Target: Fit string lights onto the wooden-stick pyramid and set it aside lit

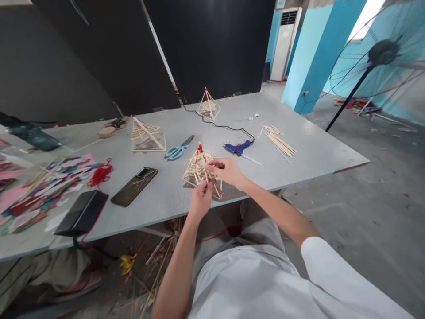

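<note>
A small pyramid frame of thin wooden sticks [191, 172] with red thread near its top stands at the table's front edge. My left hand [201, 199] is closed with its fingertips on the frame's lower front part. From the right, my right hand [227, 171] reaches over the frame, thumb and fingers pinched at its sticks. The fingers cover exactly what each pinch holds. Beyond the frame lie blue-handled scissors [177, 151] and a blue glue gun [238, 147] with a black cord.
Two more stick pyramids [148, 135] [209, 105] stand farther back. Loose sticks [280, 142] lie to the right. Leftward are a phone [134, 186], a black box-like object [82, 213], red yarn [100, 173] and a heap of paper scraps. A large fan [383, 53] stands beyond the table. Another person's leg shows at lower left.
</note>
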Motion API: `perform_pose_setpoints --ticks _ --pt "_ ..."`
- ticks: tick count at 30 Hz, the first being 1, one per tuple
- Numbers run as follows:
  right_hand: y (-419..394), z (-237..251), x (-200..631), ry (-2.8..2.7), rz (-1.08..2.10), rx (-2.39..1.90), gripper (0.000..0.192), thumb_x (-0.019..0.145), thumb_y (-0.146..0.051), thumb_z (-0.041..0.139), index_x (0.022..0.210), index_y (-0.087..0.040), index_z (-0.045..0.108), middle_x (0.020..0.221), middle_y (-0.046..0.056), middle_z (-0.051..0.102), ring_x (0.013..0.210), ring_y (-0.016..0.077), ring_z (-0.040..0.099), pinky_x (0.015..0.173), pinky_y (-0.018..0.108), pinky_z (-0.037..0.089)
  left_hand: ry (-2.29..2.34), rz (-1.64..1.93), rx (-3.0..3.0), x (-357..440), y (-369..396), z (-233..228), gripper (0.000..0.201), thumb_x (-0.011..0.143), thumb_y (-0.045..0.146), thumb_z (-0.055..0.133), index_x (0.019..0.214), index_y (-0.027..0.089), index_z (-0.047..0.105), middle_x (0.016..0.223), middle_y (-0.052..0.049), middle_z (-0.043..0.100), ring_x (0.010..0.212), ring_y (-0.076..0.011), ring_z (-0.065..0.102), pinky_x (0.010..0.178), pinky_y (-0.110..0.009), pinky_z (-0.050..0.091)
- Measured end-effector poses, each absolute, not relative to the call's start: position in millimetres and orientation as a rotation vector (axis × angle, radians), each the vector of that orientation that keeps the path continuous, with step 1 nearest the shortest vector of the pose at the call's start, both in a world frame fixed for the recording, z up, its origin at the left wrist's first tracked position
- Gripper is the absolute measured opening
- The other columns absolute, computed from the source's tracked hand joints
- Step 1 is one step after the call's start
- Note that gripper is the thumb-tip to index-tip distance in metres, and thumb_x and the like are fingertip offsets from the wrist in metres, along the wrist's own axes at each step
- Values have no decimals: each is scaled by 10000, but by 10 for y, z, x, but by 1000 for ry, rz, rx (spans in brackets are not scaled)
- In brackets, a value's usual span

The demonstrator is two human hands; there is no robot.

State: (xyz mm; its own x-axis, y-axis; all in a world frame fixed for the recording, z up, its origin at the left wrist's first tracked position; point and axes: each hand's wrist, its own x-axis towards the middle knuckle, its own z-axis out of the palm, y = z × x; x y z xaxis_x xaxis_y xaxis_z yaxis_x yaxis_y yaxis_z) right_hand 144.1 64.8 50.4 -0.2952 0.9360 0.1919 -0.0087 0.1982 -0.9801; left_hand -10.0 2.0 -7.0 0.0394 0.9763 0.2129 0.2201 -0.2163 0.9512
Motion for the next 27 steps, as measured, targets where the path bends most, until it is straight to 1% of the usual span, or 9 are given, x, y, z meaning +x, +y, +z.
perform_pose_setpoints --ticks 3,6,8,12,15,19,22,24,27 --pt "671 571 1456 -1433 1501 -917 323 818 -486 850 837 -180 752 583 -58 511 525 89 390 478 227 297 1222 1229 1553 -99 22 -40 513 1012 670 570 996 184 736 623 -27 733 528 -182 594 561 -275 477" --pt "697 610 1474 -1379 1640 -931 335 825 -480 862 804 -177 721 545 -79 449 482 73 323 443 224 221 1206 1223 1560 -93 14 -13 515 1012 683 566 951 194 713 622 -26 725 553 -183 605 584 -276 480" --pt "715 620 1471 -1357 1668 -943 325 848 -474 851 835 -175 724 545 -81 442 467 70 317 431 223 211 1202 1221 1566 -92 7 -3 515 1012 688 566 927 198 699 625 -27 724 559 -180 603 584 -273 465" --pt "728 631 1448 -1327 1674 -965 296 883 -448 832 881 -169 733 541 -85 429 458 67 304 427 217 212 1203 1207 1581 -95 -6 17 529 1012 698 559 876 200 679 584 -9 688 492 -153 502 532 -267 386" --pt "698 644 1452 -1335 1634 -971 246 926 -399 779 879 -162 734 530 -80 439 461 69 312 436 218 224 1203 1210 1591 -92 -9 33 534 1008 702 557 874 200 681 601 -9 690 530 -160 524 565 -271 406" --pt "629 631 1472 -1406 1486 -917 251 957 -397 714 895 -156 740 548 -64 483 501 84 375 480 221 299 1202 1219 1586 -87 -4 21 520 1008 695 553 894 202 676 623 -13 703 598 -186 601 649 -293 472" --pt "612 582 1461 -1494 1327 -907 244 931 -395 723 958 -154 747 589 -58 510 544 100 424 518 231 349 1207 1221 1582 -91 0 4 500 1010 680 560 922 201 675 621 -10 704 617 -196 619 672 -302 484" --pt "628 541 1456 -1565 1232 -936 270 958 -419 687 978 -155 742 599 -57 507 547 107 427 530 241 357 1211 1223 1583 -93 1 4 497 1009 678 565 922 201 676 627 -13 708 637 -200 627 675 -301 480" --pt "678 490 1503 -1785 889 -929 309 1028 -428 618 1093 -158 754 599 -57 524 547 115 450 566 256 360 1209 1217 1574 -94 0 12 508 1000 694 567 939 201 674 609 -5 697 599 -195 613 644 -298 471"
